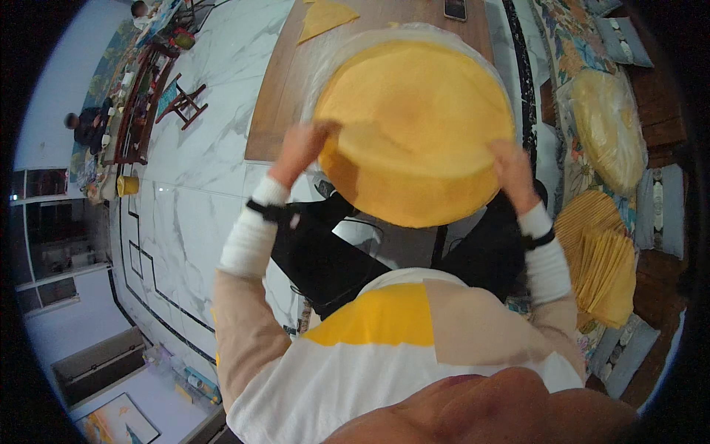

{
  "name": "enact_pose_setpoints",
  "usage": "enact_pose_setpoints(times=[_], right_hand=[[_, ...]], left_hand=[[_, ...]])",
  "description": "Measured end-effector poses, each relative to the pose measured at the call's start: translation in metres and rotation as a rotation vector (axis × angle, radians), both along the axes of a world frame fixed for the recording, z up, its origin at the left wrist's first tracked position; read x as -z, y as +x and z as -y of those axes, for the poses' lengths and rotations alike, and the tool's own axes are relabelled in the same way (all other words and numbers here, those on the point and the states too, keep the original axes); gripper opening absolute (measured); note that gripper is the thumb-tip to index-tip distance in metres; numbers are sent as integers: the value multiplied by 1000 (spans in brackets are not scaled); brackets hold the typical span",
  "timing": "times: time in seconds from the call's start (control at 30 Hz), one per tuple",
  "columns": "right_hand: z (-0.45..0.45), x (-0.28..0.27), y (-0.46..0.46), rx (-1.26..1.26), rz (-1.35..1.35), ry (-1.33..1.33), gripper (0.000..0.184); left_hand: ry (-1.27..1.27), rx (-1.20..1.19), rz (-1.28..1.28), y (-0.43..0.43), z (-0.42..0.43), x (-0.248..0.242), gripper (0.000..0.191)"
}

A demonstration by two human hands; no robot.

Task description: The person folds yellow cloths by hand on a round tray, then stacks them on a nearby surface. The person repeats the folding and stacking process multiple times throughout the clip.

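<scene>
A wide stack of round, thin yellow sheets (421, 83), which look like thin pancakes, lies on clear plastic film (355, 53) on a wooden table (272, 119). My left hand (302, 149) grips the left edge of the top sheet, with the fingertips blurred. Opposite it, my right hand (511, 171) pinches the sheet's right edge. Between them the near part of the yellow layers bends down past the table's near edge, above my knees. Whether one sheet or more is in my fingers cannot be told.
A folded yellow sheet (328, 21) and a phone (455, 9) lie at the table's far side. On the patterned couch cover to the right are a plastic bag of yellow sheets (607, 130) and folded yellow sheets (604, 277). A folding stool (182, 102) stands left; people sit beyond.
</scene>
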State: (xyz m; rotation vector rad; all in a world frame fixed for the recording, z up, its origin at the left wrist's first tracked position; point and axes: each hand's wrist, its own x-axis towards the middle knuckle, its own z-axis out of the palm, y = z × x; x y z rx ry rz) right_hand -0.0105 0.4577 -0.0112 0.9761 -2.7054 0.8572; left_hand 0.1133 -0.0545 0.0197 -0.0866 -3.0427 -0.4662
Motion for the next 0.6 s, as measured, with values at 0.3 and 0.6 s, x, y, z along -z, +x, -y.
enact_pose_setpoints(times=[0.3,0.6], right_hand=[[41,-185,-155,-145,-418,-164,31],[13,-292,-62,2,-741,-226,37]], left_hand=[[-38,60,-449,-148,70,-145,29],[307,-111,-748,-24,10,-247,31]])
